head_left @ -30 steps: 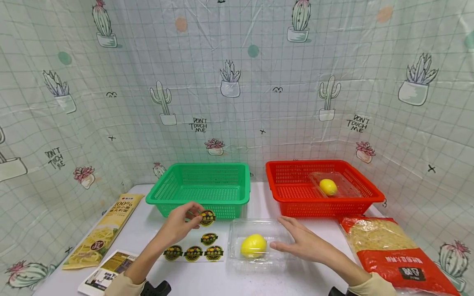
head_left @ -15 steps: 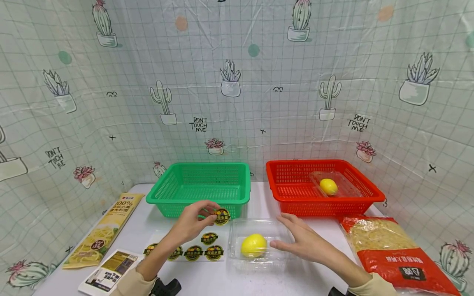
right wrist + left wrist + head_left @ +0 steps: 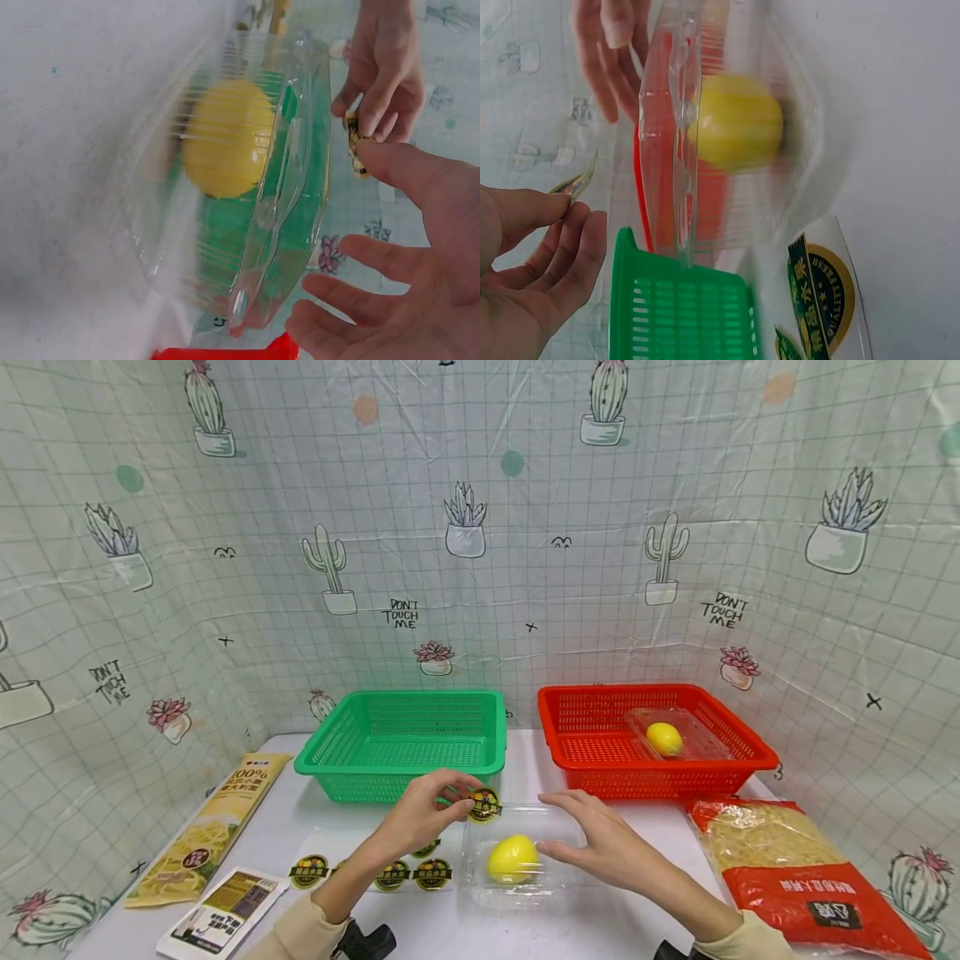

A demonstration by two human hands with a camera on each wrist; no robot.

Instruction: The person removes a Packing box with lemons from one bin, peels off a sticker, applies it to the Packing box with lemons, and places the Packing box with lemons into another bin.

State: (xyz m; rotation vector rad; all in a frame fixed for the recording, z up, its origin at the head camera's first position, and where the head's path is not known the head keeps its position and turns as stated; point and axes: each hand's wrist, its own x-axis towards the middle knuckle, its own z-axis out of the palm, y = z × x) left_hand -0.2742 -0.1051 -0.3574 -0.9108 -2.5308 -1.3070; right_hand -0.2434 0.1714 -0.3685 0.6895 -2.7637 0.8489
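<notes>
Between thumb and fingertips my left hand [image 3: 429, 810] pinches a round black-and-gold sticker [image 3: 485, 806], held up over the left back corner of a clear plastic clamshell box [image 3: 558, 835]. Inside that box lies a yellow lemon [image 3: 513, 859]. My right hand [image 3: 600, 839] hovers at the box's right side, its fingers spread and relaxed, holding nothing. The right wrist view shows the lid closed over the lemon [image 3: 229, 139], with the sticker [image 3: 355, 144] above it. A white sheet with several more stickers [image 3: 308, 872] lies left of the box, partly hidden by my left forearm.
Behind stands a green basket [image 3: 400, 776], and a red basket [image 3: 630, 783] holds another clear box with a lemon [image 3: 664, 739]. A yellow noodle packet [image 3: 206, 835] and a white printed card [image 3: 222, 910] lie left. A red pasta bag [image 3: 817, 893] lies right.
My left hand has carried the sticker to the right, from beside the green basket's front to over the box. My right hand has shifted slightly left, closer over the box.
</notes>
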